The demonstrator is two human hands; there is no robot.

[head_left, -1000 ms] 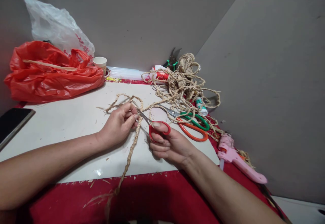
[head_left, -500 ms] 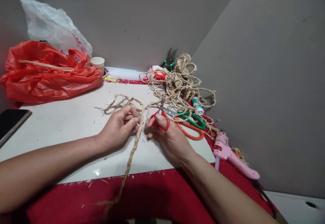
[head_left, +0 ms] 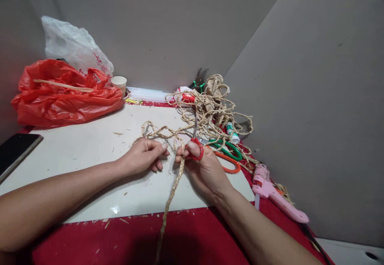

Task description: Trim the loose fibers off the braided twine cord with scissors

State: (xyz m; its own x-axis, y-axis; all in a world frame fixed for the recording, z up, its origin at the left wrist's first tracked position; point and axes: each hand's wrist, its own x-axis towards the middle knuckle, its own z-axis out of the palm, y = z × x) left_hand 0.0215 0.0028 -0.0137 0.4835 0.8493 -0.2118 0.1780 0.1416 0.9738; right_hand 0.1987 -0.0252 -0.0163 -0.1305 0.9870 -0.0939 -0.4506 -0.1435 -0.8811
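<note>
Red scissors (head_left: 197,149) are grasped in R hand (head_left: 207,168), thumb and fingers at the loops, blades pointed far, prob. so the tips stay off the cord. Braided cord (head_left: 173,191) is seemingly pinned at R fingertips too, prob. to steady it w/o scissors being put down. Cord is run from near edge of scene up btwn the hands, then looped far-L past L hand (head_left: 148,153). L hand is half-curled, thumb out, just beside cord; can't tell if a thin strand is held.

Cord heap (head_left: 213,105) is piled far R, prob. to leave middle free for handwork; whether it's joined to the worked cord can't be told. Big scissors w/ green + orange handles (head_left: 232,168) are laid just R of R hand, handles turned near-R, prob. for easy pickup. Pink glue gun (head_left: 277,197) is parked at R edge, phone (head_left: 18,153) at L.

White sheet (head_left: 90,145) is spread over red cloth (head_left: 90,243) on table, prob. as work surface; fiber scraps are scattered on both. Red bag (head_left: 69,107), clear bag (head_left: 75,43) + cup (head_left: 119,82) are set far L. Space is closed in by plain gray walls (head_left: 150,25), far + R.
</note>
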